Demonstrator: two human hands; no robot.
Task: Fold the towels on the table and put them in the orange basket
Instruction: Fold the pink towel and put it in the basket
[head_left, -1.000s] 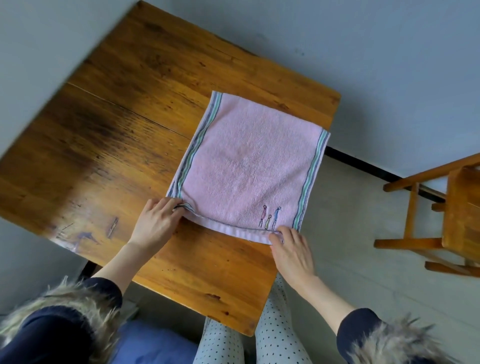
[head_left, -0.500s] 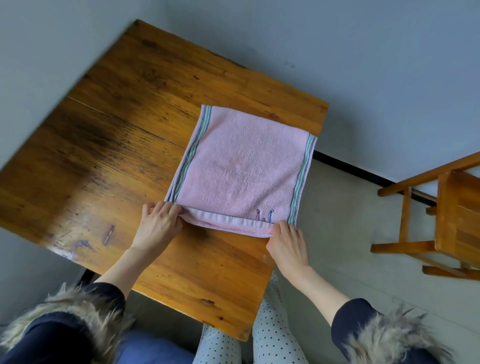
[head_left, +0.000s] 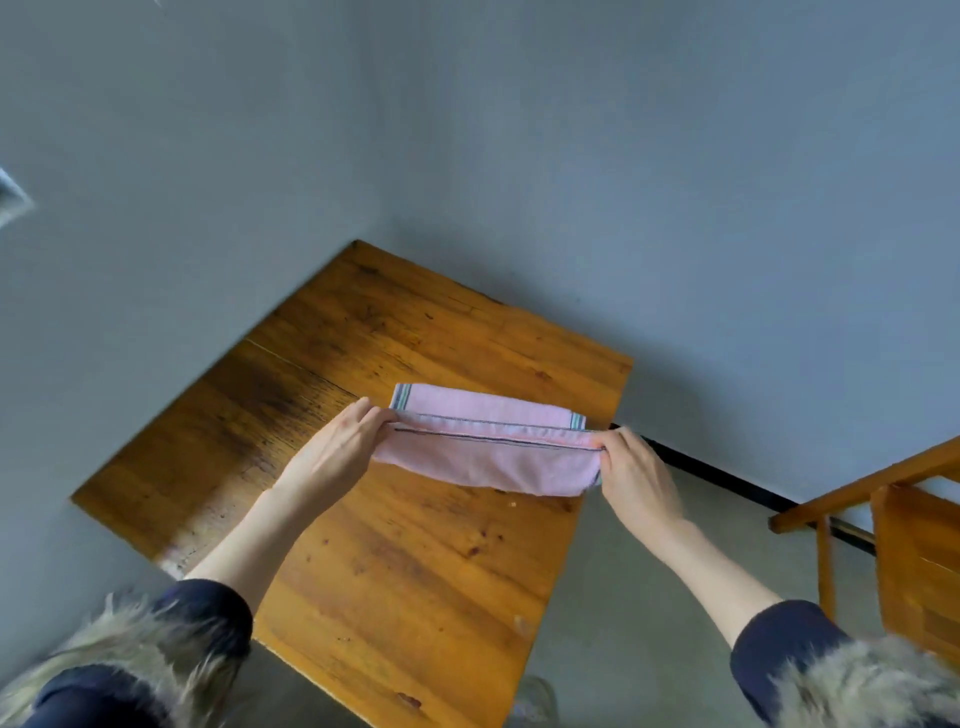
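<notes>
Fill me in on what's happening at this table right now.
A person is folding a pink towel on a wooden table. The left hand and right hand each pinch one end of the towel's near edge, lifted and carried over toward its far edge, which lies on the table. No orange basket is in view.

The lifted near fold of the pink towel covers most of the layer behind it, so only a strip shows toward the table's far right corner. Fingertips of the left hand and right hand are concealed in the cloth at its ends. The wooden chair is cut off by the right edge; fur-trimmed sleeves are blurred and cropped below.
</notes>
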